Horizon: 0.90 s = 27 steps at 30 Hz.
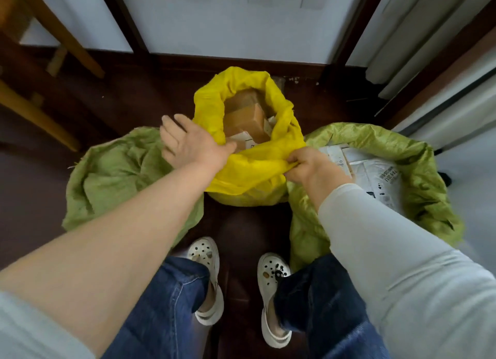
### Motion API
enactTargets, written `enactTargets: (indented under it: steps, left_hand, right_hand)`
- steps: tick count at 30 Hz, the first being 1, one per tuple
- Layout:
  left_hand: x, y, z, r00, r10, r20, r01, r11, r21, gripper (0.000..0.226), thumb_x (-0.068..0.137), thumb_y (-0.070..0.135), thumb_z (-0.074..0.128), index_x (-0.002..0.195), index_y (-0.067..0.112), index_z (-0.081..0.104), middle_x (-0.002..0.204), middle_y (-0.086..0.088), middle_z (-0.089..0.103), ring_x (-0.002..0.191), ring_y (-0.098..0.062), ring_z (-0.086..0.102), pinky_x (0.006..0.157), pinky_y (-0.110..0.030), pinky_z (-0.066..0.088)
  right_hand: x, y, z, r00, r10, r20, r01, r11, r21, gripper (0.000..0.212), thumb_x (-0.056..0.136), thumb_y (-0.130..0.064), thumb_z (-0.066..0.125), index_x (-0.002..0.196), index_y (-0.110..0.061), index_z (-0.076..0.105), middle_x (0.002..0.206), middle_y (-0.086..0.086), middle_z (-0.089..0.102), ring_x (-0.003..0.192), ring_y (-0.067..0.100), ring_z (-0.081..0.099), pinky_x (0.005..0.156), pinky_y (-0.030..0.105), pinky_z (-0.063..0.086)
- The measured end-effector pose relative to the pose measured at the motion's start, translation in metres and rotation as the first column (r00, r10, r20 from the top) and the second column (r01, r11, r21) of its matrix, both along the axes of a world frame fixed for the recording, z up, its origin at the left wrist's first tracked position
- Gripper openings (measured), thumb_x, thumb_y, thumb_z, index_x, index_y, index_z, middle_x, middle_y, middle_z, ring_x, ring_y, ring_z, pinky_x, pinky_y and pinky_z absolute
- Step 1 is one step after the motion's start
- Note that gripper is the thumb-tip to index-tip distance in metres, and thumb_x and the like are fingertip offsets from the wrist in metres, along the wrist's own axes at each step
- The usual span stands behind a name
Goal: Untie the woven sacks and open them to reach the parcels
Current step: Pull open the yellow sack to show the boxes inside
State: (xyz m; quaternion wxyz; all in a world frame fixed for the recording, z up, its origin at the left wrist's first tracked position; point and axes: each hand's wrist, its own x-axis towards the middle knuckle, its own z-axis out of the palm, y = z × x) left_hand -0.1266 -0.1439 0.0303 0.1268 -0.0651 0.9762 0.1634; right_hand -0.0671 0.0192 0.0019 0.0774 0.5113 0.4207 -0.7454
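Dark wooden floor (80,111) here, with a white wall (228,23) along its far edge and wooden chair legs (67,44) off in the far-left corner. Three woven sacks are parked on the floor. The yellow sack (249,176) is set in the middle, close to the far edge, with the left green sack (115,176) and the right green sack (418,176) pressed up against its sides. The yellow one's mouth is opened wide and brown parcels (247,117) can be seen inside. The right green sack is open too and stuffed with white mailers (375,176), while the left one is bunched closed.

The bare left arm is stretched forward. The left hand (188,143) is held palm-down over the yellow sack's left rim, fingers straight and spread, thumb laid against the rim, nothing gripped. The right arm, in a pale sleeve (375,237), is angled in from the right. The right hand (308,165) is curled, and the sack's near rim is pinched and bunched up in its fingers.

White clogs (206,278) and blue jeans (166,318) are seen at the near edge.
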Motion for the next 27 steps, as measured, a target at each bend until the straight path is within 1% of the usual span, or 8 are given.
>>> enactTargets:
  steps: [4,8,15,19,21,23,25,27]
  left_hand:
    - [0.021,-0.014,-0.013,0.964,0.179,0.196,-0.218,0.954,0.204,0.064,0.086,0.050,0.057,0.127,0.004,0.046,0.132,-0.017,0.043,0.110,-0.035,0.044,0.092,-0.045,0.043]
    - [0.028,-0.029,-0.036,0.597,0.407,0.691,-0.802,0.312,0.509,0.047,0.094,0.038,0.049,0.133,0.013,0.040,0.130,-0.015,0.043,0.103,-0.038,0.052,0.055,-0.047,0.054]
    - [0.014,-0.010,-0.036,0.424,0.254,0.869,-0.800,-0.344,0.491,0.040,0.102,0.031,0.034,0.135,0.011,0.044,0.131,-0.017,0.054,0.122,-0.031,0.051,0.089,-0.045,0.047]
    - [0.009,0.005,-0.033,0.333,0.164,0.929,-0.806,-0.461,0.371,0.023,0.098,0.019,0.044,0.103,0.014,0.066,0.113,-0.010,0.065,0.110,-0.028,0.059,0.070,-0.043,0.047]
    - [0.010,0.005,-0.041,0.339,0.134,0.931,-0.822,-0.439,0.362,0.026,0.097,0.022,0.045,0.084,0.011,0.064,0.099,-0.011,0.066,0.101,-0.030,0.061,0.068,-0.045,0.047]
    - [0.011,0.001,-0.046,0.338,0.140,0.931,-0.820,-0.441,0.364,0.037,0.098,0.027,0.038,0.077,0.009,0.062,0.083,-0.015,0.067,0.086,-0.032,0.062,0.064,-0.045,0.047]
    - [0.011,-0.007,-0.052,0.343,0.130,0.930,-0.818,-0.445,0.364,0.043,0.099,0.032,0.031,0.082,0.009,0.063,0.067,-0.017,0.069,0.076,-0.034,0.061,0.059,-0.046,0.046]
    - [0.014,-0.013,-0.055,0.345,0.108,0.932,-0.841,-0.406,0.358,0.045,0.098,0.035,0.029,0.094,0.008,0.065,0.070,-0.019,0.070,0.078,-0.035,0.062,0.063,-0.049,0.049]
  right_hand:
    - [0.011,-0.011,0.000,0.959,-0.259,0.115,0.277,0.944,-0.179,0.049,0.090,0.010,0.037,0.135,-0.009,0.042,0.139,0.017,0.043,0.125,0.038,0.045,0.099,0.050,0.040]
    - [0.016,-0.023,0.005,0.921,-0.384,0.066,0.387,0.879,-0.279,0.047,0.091,0.010,0.035,0.135,-0.005,0.042,0.136,0.019,0.047,0.125,0.038,0.047,0.101,0.051,0.038]
    - [0.013,-0.021,-0.005,0.850,-0.516,0.106,0.520,0.790,-0.323,0.042,0.088,0.001,0.034,0.123,-0.014,0.052,0.122,0.017,0.055,0.114,0.038,0.053,0.089,0.053,0.044]
    - [0.003,-0.010,-0.018,0.855,-0.506,0.112,0.510,0.787,-0.347,0.037,0.090,-0.032,0.042,0.117,-0.015,0.060,0.113,0.013,0.065,0.104,0.036,0.061,0.087,0.049,0.052]
    - [-0.006,-0.002,-0.017,0.943,-0.318,0.098,0.333,0.912,-0.241,0.050,0.085,-0.053,0.047,0.119,-0.019,0.058,0.119,0.010,0.063,0.106,0.035,0.060,0.091,0.051,0.050]
    - [-0.014,0.001,-0.012,0.959,0.121,0.258,-0.161,0.976,0.144,0.076,0.078,-0.068,0.048,0.135,-0.018,0.041,0.137,0.007,0.047,0.123,0.035,0.046,0.102,0.054,0.040]
    - [-0.016,-0.003,-0.014,0.738,0.392,0.550,-0.659,0.592,0.463,0.103,0.072,-0.071,0.056,0.145,-0.008,0.019,0.150,0.014,0.025,0.137,0.034,0.025,0.111,0.050,0.029]
    - [-0.019,-0.008,-0.016,0.605,0.478,0.637,-0.796,0.346,0.497,0.101,0.070,-0.058,0.069,0.140,-0.001,0.023,0.144,0.017,0.032,0.134,0.034,0.033,0.107,0.046,0.036]
